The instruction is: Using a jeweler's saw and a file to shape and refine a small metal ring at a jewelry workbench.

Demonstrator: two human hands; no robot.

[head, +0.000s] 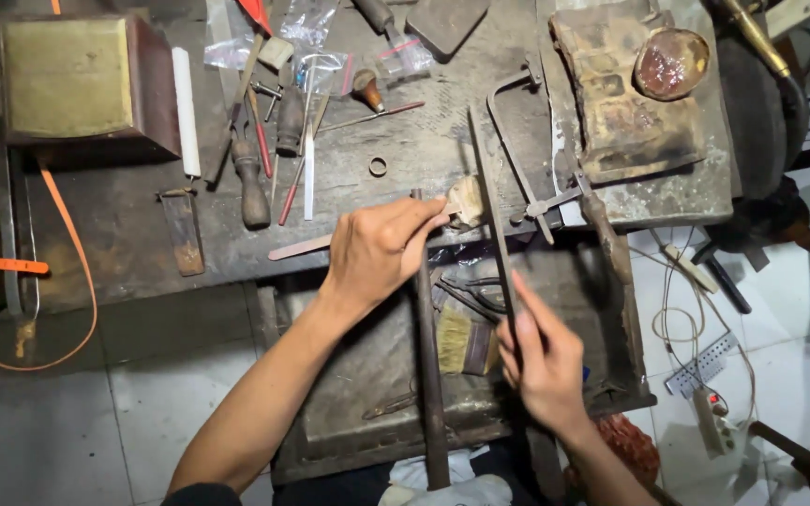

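Observation:
My left hand (379, 247) pinches something small against the worn wooden bench peg (466, 200) at the front edge of the workbench; the piece itself is too small to make out. My right hand (541, 361) grips the near end of a long thin file (487, 197), which slants up and away across the peg. A long dark metal rod (428, 375) runs from beside my left hand down toward my lap.
A jeweller's saw frame (527, 141) lies right of the peg. Hand tools, gravers and plastic bags (264, 131) litter the dark workbench (124, 225). A brass-topped block (72, 80) stands far left, a brush (457, 339) lies in the open drawer (367, 375), and a charred block with a dish (669, 62) sits at right.

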